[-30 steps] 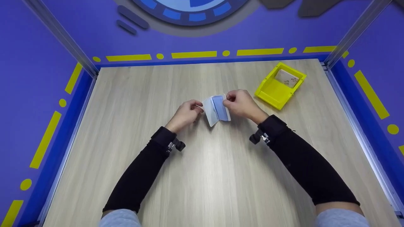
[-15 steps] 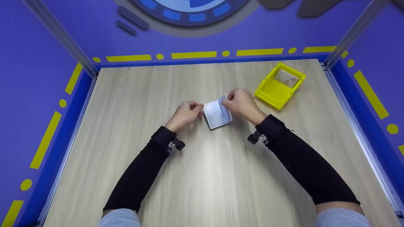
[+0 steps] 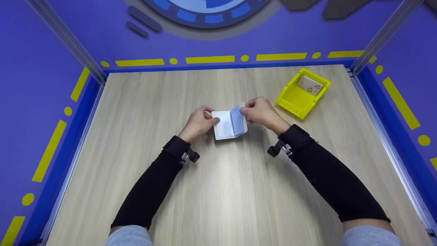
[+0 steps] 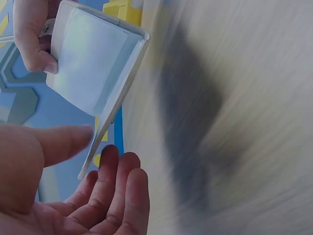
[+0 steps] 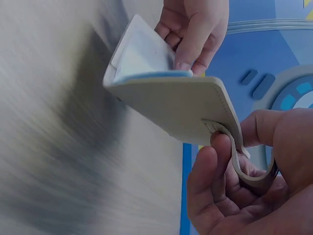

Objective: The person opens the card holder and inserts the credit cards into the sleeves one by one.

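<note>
At the middle of a pale wood-grain tabletop (image 3: 218,191), a person opened a cream, rectangular, leather-look folding holder (image 3: 224,124) with pale blue, glossy inner leaves (image 3: 238,119), raised just off the surface. Half a second earlier the left hand (image 3: 199,122) had only its fingertips at the left edge; now its thumb lay over the left inner side, the other fingers behind in a narrow, loosely curved pinch. The right hand (image 3: 261,111) gripped the opposite cover, thumb inside, fingers bunched against a narrow cream strap (image 5: 235,160) that looped from the outer face (the right wrist view showed it best). The blue leaves, folded back toward the right hand, left the whitish left side bare. That change, it seemed, gave the holder a grip on both covers and kept it spread. Whether anything sat inside the sleeves, I could not tell. To the far right stood an open-fronted, bright yellow plastic bin (image 3: 295,102), a pale, patterned rectangular piece (image 3: 310,85) leaning inside against its far end.
</note>
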Motion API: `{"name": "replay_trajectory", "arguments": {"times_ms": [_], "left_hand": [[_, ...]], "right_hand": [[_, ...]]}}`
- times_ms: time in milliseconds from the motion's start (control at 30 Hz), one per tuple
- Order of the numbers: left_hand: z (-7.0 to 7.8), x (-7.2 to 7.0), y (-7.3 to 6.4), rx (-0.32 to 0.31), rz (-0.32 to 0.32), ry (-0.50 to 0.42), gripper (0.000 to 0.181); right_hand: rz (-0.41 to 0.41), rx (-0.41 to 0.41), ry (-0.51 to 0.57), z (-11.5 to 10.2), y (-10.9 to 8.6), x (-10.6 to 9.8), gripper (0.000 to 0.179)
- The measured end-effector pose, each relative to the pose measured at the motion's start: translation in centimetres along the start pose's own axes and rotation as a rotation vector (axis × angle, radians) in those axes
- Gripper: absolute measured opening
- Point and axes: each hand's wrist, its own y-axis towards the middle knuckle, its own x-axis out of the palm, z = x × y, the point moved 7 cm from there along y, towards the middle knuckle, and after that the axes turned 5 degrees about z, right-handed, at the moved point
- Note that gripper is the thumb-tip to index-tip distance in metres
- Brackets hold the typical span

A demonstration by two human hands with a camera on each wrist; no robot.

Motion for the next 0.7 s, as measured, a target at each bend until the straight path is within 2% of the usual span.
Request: {"name": "replay_trajectory", "arguments": {"times_ms": [100, 367, 500, 700], "left_hand": [[-0.1, 0.1, 0.1, 0.003, -0.006, 0.022, 0.043], [-0.5, 0.6, 0.1, 0.024, -0.049, 0.09, 0.035], [-0.7, 0.9, 0.2, 0.029, -0.051, 0.128, 0.034], [-1.2, 1.4, 0.6, 0.048, -0.031, 0.168, 0.034]], "right_hand": [[-0.051, 0.017, 0.015, 1.0, 0.4, 0.4, 0.019], [-0.147, 0.081, -0.098, 3.6, 1.0, 1.0, 0.024], [-0.153, 0.081, -0.123, 4.3, 1.2, 1.2, 0.023], [-0.115, 0.063, -0.217, 5.2, 1.6, 1.4, 0.026]]}}
